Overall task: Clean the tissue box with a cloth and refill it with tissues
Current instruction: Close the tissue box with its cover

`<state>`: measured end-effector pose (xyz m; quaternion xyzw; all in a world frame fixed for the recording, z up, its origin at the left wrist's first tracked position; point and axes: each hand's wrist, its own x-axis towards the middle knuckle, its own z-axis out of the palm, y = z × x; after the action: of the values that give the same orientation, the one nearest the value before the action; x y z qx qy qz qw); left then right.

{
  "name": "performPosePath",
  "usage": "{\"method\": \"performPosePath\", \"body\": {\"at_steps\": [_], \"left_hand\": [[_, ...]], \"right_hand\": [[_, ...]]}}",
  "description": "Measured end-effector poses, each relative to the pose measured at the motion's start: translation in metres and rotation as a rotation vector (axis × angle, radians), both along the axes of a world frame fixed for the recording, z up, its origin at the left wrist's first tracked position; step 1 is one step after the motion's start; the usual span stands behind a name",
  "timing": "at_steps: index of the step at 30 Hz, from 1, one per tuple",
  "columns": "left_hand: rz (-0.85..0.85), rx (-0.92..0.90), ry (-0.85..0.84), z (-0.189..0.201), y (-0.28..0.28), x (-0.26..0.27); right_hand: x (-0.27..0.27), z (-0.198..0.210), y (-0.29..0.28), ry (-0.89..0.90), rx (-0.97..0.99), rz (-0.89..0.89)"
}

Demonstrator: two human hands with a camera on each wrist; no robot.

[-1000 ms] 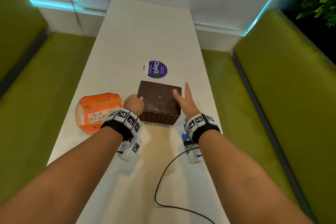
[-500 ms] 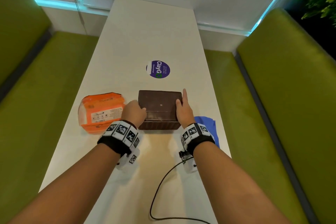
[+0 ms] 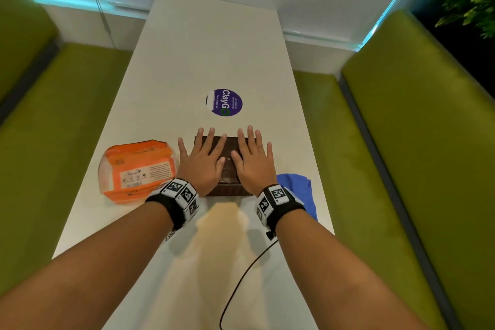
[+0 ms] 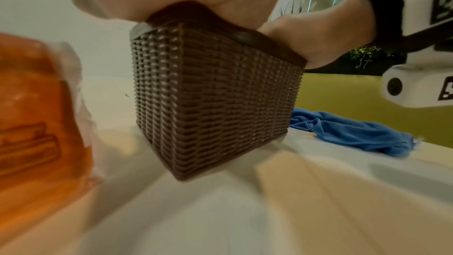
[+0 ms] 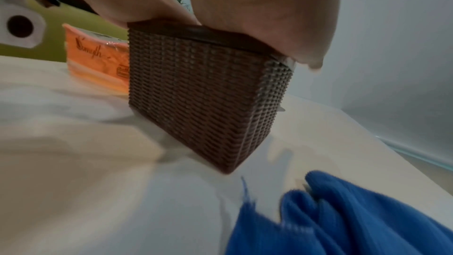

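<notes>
On the white counter (image 3: 214, 43), the left hand (image 3: 201, 161) and right hand (image 3: 251, 159) lie flat, fingers spread, hiding most of the brown woven tissue box (image 3: 227, 185) lid.

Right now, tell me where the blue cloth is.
In the head view the cloth lies on the table near its right edge, just right of the tissue box and partly hidden behind the right hand.
</notes>
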<state>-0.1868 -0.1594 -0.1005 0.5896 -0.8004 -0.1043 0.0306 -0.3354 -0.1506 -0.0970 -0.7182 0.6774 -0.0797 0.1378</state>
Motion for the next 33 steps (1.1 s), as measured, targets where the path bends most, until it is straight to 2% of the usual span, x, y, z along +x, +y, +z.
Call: {"method": "performPosePath", "body": {"at_steps": [5, 9, 13, 16, 21, 24, 27, 33], "left_hand": [[-0.003, 0.028, 0.024, 0.007, -0.007, -0.001], [0.125, 0.082, 0.074, 0.014, -0.016, -0.010], [0.246, 0.044, 0.160, 0.007, -0.010, -0.014], [0.406, 0.134, 0.340, 0.008, -0.013, -0.014], [0.512, 0.167, 0.452, 0.017, -0.015, -0.015], [0.706, 0.251, 0.581, 0.022, -0.015, -0.011], [0.814, 0.336, 0.605, 0.024, -0.018, -0.010], [0.872, 0.413, 0.635, 0.030, -0.022, -0.013]], "right_hand": [[0.001, 0.002, -0.007, -0.035, 0.047, -0.020], [0.005, 0.003, -0.003, -0.044, 0.031, -0.031], [0.006, 0.001, 0.001, -0.003, -0.002, -0.095], [0.008, 0.000, 0.000, -0.088, 0.037, -0.185], [0.008, 0.005, -0.001, -0.195, 0.045, -0.201], [0.008, 0.012, 0.000, -0.354, 0.078, -0.325], [0.008, 0.017, -0.006, -0.458, 0.158, -0.501], [0.011, 0.025, -0.012, -0.484, 0.249, -0.592]]}}
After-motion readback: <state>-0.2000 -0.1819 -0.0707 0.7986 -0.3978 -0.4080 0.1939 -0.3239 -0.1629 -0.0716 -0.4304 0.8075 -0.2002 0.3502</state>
